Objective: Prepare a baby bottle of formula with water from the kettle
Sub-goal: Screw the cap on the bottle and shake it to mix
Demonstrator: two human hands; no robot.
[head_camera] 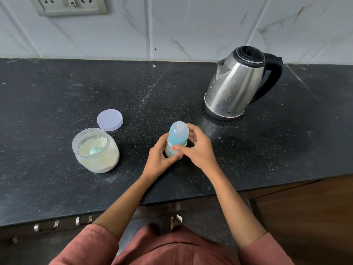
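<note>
A baby bottle (177, 137) with a translucent blue cap stands upright on the black counter (57, 88), near its middle. My left hand (159, 157) grips the bottle's lower body from the left. My right hand (196, 148) curls round its blue collar from the right, thumb in front. A steel kettle (236, 85) with a black lid and handle stands at the back right, spout turned left. To the left sits an open clear jar of pale formula powder (95, 150) with a light blue scoop (94, 151) inside it.
The jar's lilac lid (109, 119) lies flat on the counter just behind the jar. A wall socket plate (70, 5) is at the upper left on the tiled wall. The counter's front edge runs below my forearms, with drawer handles (57, 224) underneath.
</note>
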